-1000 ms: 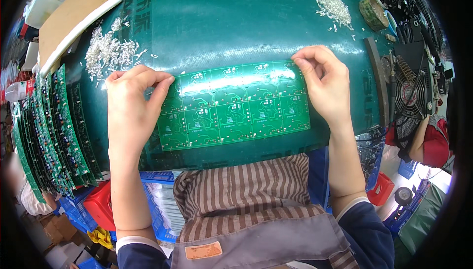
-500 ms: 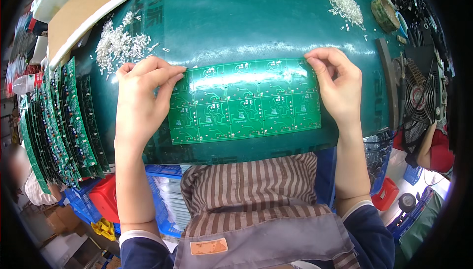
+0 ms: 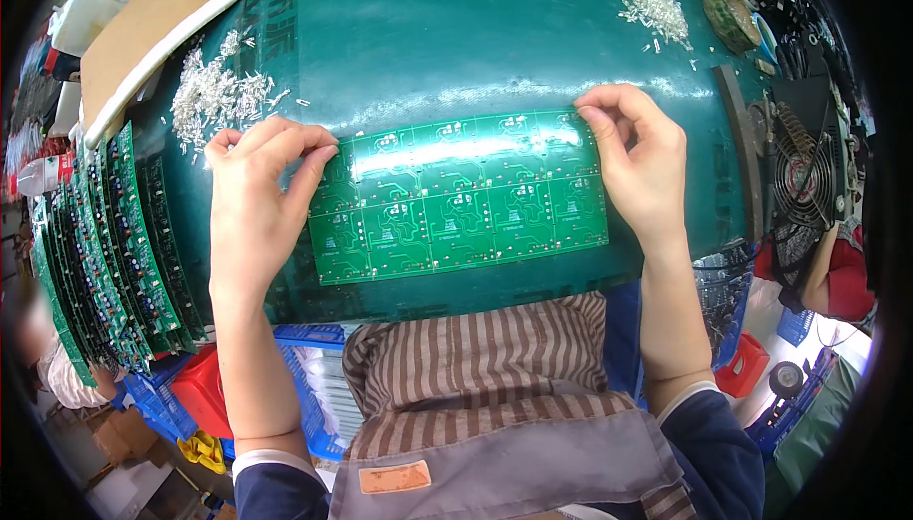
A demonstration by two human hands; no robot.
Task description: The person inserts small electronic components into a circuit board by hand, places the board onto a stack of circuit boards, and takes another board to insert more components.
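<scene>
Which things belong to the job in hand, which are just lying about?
Job:
green circuit panel, left hand and right hand at its upper corners
probably left pile, right pile of clear bits

Apparently just lying about:
tape roll
fan
brown sheet

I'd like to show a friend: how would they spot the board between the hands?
Start with the dark green table. Near its front edge, between the person's left hand and right hand, is a shiny, bright green board, wider than deep. Unlike the boards packed together at far left, it sits alone, broad face up.
</scene>
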